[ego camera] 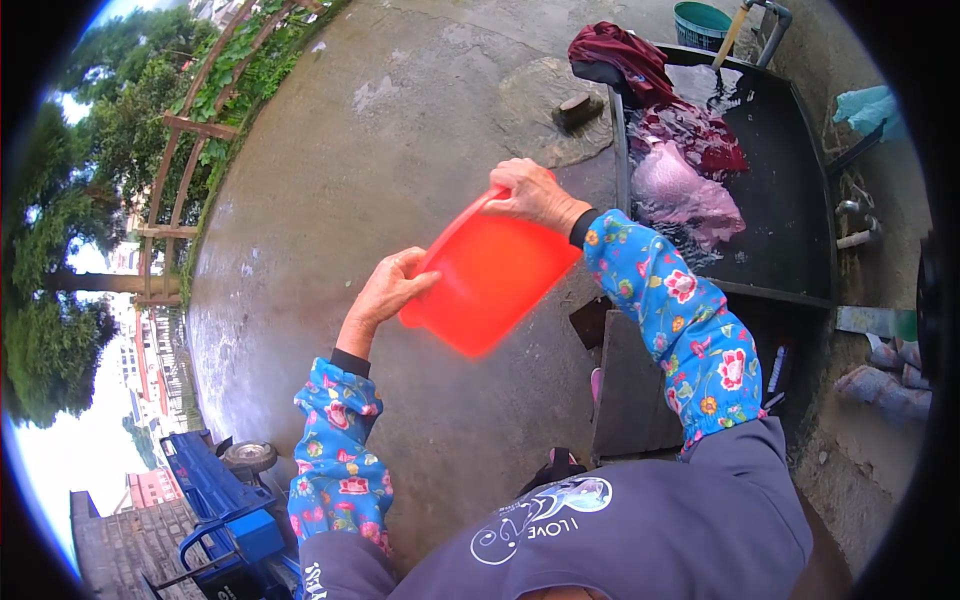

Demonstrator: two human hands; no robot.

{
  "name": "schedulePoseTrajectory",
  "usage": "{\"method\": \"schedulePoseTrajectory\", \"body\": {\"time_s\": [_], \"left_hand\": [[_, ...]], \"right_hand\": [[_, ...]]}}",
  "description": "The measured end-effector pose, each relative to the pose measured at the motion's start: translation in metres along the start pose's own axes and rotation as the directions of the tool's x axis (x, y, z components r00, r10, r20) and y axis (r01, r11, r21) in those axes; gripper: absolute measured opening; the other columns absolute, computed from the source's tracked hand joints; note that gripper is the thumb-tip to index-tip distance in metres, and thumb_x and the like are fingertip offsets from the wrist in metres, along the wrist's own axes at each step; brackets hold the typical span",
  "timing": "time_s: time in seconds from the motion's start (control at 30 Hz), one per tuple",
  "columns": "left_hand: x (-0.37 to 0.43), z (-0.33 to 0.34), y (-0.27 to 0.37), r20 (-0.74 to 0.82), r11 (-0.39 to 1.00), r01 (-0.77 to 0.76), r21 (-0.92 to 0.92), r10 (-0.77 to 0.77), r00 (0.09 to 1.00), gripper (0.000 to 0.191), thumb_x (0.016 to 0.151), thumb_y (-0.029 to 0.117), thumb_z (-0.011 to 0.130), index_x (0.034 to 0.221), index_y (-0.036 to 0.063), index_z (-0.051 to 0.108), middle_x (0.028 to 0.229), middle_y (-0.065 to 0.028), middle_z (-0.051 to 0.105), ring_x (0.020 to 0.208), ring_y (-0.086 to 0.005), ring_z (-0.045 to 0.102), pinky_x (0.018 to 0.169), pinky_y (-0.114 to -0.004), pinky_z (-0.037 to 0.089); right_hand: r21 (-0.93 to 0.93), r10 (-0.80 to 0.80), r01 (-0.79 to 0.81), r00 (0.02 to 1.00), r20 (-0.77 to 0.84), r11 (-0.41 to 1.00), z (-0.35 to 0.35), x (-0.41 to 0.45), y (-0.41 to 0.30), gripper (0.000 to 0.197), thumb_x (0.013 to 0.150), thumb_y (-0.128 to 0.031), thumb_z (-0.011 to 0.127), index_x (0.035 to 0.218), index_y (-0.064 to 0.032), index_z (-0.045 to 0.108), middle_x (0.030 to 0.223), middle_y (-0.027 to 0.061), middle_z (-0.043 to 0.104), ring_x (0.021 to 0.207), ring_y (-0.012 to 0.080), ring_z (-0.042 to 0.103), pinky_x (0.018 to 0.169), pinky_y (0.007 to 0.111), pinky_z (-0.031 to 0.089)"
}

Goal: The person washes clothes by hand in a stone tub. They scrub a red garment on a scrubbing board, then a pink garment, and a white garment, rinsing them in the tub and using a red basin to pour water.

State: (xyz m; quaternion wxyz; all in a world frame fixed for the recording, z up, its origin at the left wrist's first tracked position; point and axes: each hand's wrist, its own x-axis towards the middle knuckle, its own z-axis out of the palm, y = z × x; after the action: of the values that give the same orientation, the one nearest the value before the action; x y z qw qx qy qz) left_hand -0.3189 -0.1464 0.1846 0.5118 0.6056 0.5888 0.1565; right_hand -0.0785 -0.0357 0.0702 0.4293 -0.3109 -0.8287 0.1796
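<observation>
A red plastic basin (499,277) is held tilted on its side above the wet concrete. My left hand (390,289) grips its rim at the lower left, the thumb on the near face. At the upper end of the rim my right hand (536,196) is closed around it. To the right, pink cloth (686,191) and dark red cloth (694,135) lie in water in a black trough (787,187), with running water near them. More dark red cloth (622,56) hangs over the trough's upper left corner.
A brown block (577,111) rests on a round stone slab left of the trough. Beyond the trough stands a green bucket (701,26). A grey board (630,390) stands below the trough, near my foot. A blue vehicle (225,495) is at the lower left; wooden trellis rails (169,180) edge the ground.
</observation>
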Motion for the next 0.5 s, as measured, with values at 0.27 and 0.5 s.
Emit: {"method": "schedulePoseTrajectory", "body": {"time_s": [0.27, 0.5], "left_hand": [[0.033, 0.066, -0.018, -0.184, 0.995, -0.011, 0.098, 0.029, 0.982, 0.016, 0.083, 0.015, 0.069, 0.086, 0.001, 0.062, 0.068, 0.0009, 0.055, 0.064, -0.0049, 0.048, 0.058, -0.025, 0.044], [0.042, 0.068, -0.029, -0.15, 1.0, 0.008, 0.016, -0.005, 0.989, 0.016, 0.086, 0.018, 0.068, 0.089, 0.0021, 0.064, 0.067, 0.0029, 0.056, 0.062, -0.0055, 0.05, 0.057, -0.023, 0.044]], "right_hand": [[-0.199, -0.111, 0.104, 0.994, -0.023, 0.975, -0.01, -0.051, 0.009, 0.023, 0.076, -0.031, 0.068, 0.087, -0.013, 0.059, 0.086, 0.0037, 0.058, 0.086, 0.0236, 0.056, 0.079, 0.037, 0.041], [-0.102, 0.65, -0.988, 0.152, -0.745, 0.114, -0.17, -0.303, 0.166, 0.032, 0.09, -0.034, 0.05, 0.103, -0.0093, 0.066, 0.104, 0.0192, 0.064, 0.098, 0.0372, 0.06, 0.084, 0.045, 0.048]]}}
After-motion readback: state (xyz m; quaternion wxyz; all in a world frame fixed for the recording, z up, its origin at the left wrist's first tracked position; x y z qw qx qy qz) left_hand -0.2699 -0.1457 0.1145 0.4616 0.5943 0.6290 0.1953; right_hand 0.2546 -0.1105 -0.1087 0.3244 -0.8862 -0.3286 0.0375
